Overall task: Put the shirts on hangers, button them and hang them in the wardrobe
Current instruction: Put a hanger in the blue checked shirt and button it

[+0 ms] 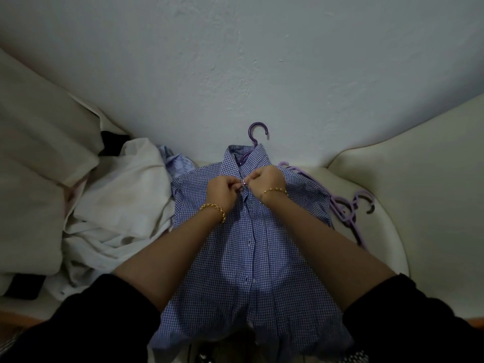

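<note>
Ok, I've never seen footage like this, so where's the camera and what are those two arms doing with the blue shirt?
No machine here: one camera, worn on a person's head, looks down at their own arms. The left hand and right hand both pinch the front of the blue checked shirt just below its collar, apparently fastening a button. The shirt lies on a cream cushioned seat, a purple hanger poking from its collar. A heap of white clothes lies to its left; spare purple hangers lie to its right.
</note>
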